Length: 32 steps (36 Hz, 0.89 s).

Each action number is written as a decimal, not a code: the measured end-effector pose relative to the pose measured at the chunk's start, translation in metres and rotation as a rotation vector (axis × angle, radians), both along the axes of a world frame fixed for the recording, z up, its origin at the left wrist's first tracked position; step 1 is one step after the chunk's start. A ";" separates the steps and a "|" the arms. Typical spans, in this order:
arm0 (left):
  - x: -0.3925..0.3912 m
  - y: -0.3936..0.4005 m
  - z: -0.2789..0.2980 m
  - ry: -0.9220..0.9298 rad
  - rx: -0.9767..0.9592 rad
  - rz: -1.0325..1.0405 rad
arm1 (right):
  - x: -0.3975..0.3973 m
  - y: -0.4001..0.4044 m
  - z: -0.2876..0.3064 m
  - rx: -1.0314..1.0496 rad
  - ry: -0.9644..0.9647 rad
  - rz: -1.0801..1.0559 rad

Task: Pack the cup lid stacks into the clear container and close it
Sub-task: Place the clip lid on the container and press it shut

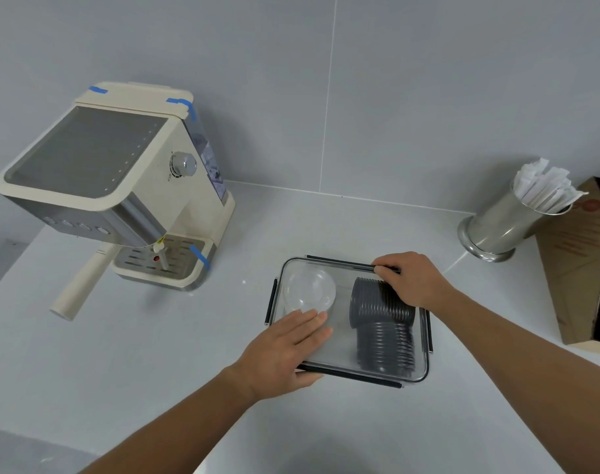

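Grey counter (pixel 189 354) | left hand (pixel 284 350) fingers flat on container lid (pixel 339 343) | right hand (pixel 411 278) fingers pinching latch (pixel 343 263)

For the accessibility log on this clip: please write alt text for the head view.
Two bare hands press the lid onto a clear container on a grey counter: the left hand lies flat on it, the right hand holds the far latch. Inside lie dark lid stacks and clear lids. An espresso machine stands left.

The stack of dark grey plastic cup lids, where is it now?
In the head view, the stack of dark grey plastic cup lids lies in the right half of the clear container, beside the clear lids.
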<state>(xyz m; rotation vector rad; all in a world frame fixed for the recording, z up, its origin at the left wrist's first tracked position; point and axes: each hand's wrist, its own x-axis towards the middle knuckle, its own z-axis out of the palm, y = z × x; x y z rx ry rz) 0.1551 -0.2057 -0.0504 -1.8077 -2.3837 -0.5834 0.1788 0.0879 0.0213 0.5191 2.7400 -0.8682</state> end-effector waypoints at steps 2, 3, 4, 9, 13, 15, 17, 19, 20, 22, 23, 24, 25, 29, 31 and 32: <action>0.000 0.000 -0.001 0.004 0.000 0.002 | 0.000 0.000 0.000 0.003 0.002 0.000; 0.000 0.000 -0.001 0.002 0.000 0.004 | 0.000 -0.001 0.000 0.005 0.004 0.001; 0.000 0.000 -0.001 0.000 0.001 0.003 | 0.001 -0.001 0.000 0.005 0.005 -0.003; -0.001 0.000 -0.002 -0.038 0.003 0.015 | 0.005 -0.006 -0.001 -0.001 0.016 -0.035; -0.001 0.001 -0.001 -0.059 -0.002 0.028 | 0.012 -0.009 -0.002 0.002 0.022 -0.074; -0.001 0.001 0.000 -0.065 -0.007 0.030 | 0.018 -0.009 -0.002 -0.003 0.016 -0.114; 0.000 0.000 0.001 -0.084 -0.022 0.033 | 0.028 -0.008 -0.001 -0.023 0.015 -0.167; 0.000 0.000 0.003 -0.102 -0.041 0.043 | 0.036 -0.008 0.001 -0.052 0.017 -0.219; -0.001 0.000 0.004 -0.113 -0.044 0.046 | 0.041 -0.008 0.003 -0.066 0.016 -0.246; -0.001 0.000 0.005 -0.132 -0.039 0.047 | 0.049 -0.008 0.006 -0.090 0.003 -0.304; -0.001 0.000 0.005 -0.138 -0.035 0.045 | 0.053 -0.008 0.007 -0.100 -0.007 -0.328; -0.002 0.000 0.006 -0.144 -0.033 0.045 | 0.058 -0.009 0.009 -0.116 -0.013 -0.354; -0.002 0.000 0.006 -0.152 -0.029 0.047 | 0.062 -0.011 0.012 -0.146 -0.010 -0.385; -0.002 -0.003 0.007 -0.156 -0.058 0.047 | 0.084 -0.022 0.018 -0.309 0.012 -0.525; -0.002 -0.006 0.010 -0.197 -0.043 0.034 | 0.095 -0.025 0.018 -0.368 -0.015 -0.590; -0.002 -0.007 0.012 -0.222 -0.023 0.035 | 0.101 -0.026 0.017 -0.394 -0.025 -0.612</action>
